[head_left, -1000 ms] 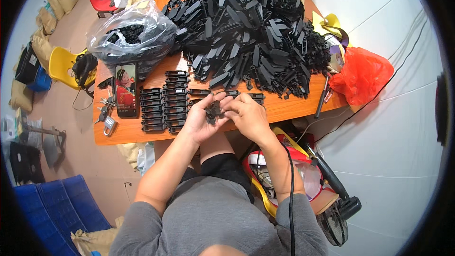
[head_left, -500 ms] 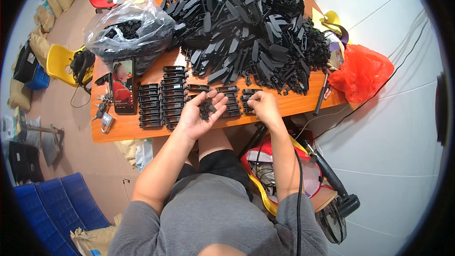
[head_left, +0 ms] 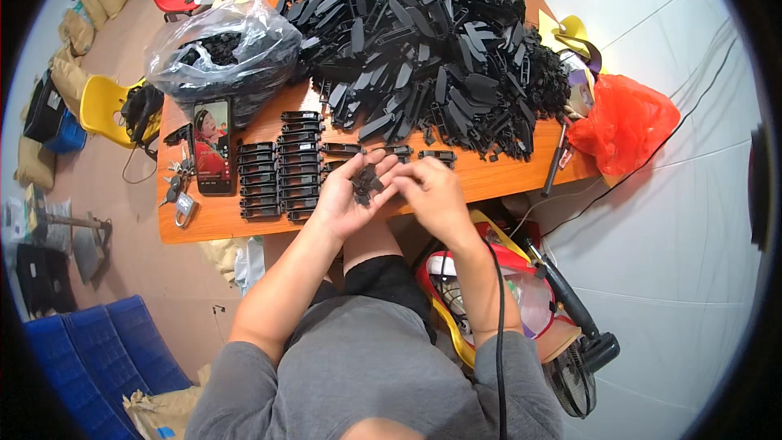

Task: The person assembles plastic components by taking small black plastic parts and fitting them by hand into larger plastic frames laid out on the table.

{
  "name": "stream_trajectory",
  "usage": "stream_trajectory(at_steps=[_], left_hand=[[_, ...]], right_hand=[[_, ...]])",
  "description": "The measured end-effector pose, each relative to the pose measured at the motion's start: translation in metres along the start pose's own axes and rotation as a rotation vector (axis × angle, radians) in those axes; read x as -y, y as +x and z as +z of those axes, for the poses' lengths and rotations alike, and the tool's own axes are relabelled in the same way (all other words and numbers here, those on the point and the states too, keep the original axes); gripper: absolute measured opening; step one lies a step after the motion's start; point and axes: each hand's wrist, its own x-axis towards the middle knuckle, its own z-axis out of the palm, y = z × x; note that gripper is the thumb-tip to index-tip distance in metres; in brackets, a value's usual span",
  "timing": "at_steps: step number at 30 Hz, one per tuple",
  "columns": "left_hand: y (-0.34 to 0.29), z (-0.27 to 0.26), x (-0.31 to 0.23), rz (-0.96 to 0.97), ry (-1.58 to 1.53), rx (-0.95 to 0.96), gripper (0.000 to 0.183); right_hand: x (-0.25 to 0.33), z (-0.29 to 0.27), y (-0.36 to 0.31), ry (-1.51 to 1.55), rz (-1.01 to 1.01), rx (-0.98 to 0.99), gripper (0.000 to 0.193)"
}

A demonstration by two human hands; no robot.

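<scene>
Left grip point(head_left: 350, 198) cupped palm-up, holding chips point(head_left: 368, 183). Right grip point(head_left: 437, 200) hovered just beside chips, fingertips close together; couldn't tell whether pinching one. Bars point(head_left: 299, 169) left of grips lay in rows on worktop point(head_left: 509, 185); pile point(head_left: 432, 65) beyond grips, seemingly not yet arranged.

The table point(head_left: 505, 182) looks like smooth, shiny wood. Near its front left corner, the lock point(head_left: 186, 211) is shiny metal and the phone point(head_left: 213, 151) glossy. By the left edge, the clear bag point(head_left: 208, 77) is thin, crinkly plastic; so is the red bag point(head_left: 629, 126) at the right edge. The heap point(head_left: 423, 57) and the held bits point(head_left: 366, 187) look like dull plastic. The shirt point(head_left: 358, 367) is dull cloth.
</scene>
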Motion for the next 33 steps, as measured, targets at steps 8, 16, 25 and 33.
stream_trajectory(at_steps=[8, 16, 25, 33], left_hand=[[-0.003, 0.021, 0.01, 0.078, 0.134, -0.279, 0.037], [0.004, 0.01, 0.015, 0.077, 0.028, -0.208, 0.034], [0.004, 0.014, 0.011, 0.103, 0.039, -0.269, 0.032], [-0.008, 0.014, -0.001, 0.157, -0.034, -0.336, 0.032]], right_hand=[[0.0, 0.024, -0.01, -0.019, -0.129, 0.004, 0.013], [0.008, 0.024, -0.013, -0.152, -0.281, -0.04, 0.018], [-0.001, 0.013, -0.023, 0.013, -0.027, -0.074, 0.007], [-0.058, -0.02, -0.016, 0.288, 0.582, -0.048, 0.006]])
